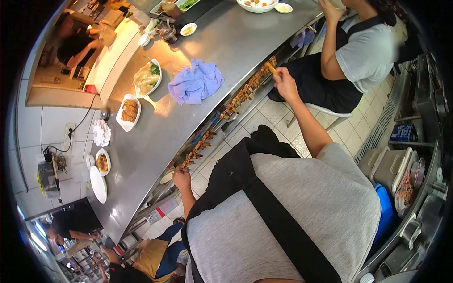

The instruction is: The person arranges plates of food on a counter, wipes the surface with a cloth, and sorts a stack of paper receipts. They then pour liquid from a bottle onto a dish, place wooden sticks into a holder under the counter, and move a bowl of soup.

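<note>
A row of wooden clothespins [243,94] (judging by their shape, small as they are appearing) is being carried just below the near edge of the metal counter [155,137]. At its upper end, near a seated person [361,59], a single clothespin [272,69] is being pinched by the right hand [285,85], its thumb and fingers being closed together on the wood. The lowest pins are being met by the left hand [181,178]; whether its fingers are being clamped on one or merely rested there cannot be told.

Each pin is probably offering little weight, with stiff, dry wood that is hardly being made slippery. Toughness is being assumed, though a spring, if fitted, may be letting the halves twist apart under a sideways pull. Hold is best being taken at the free tail ends, squarely between thumb and forefinger.
</note>
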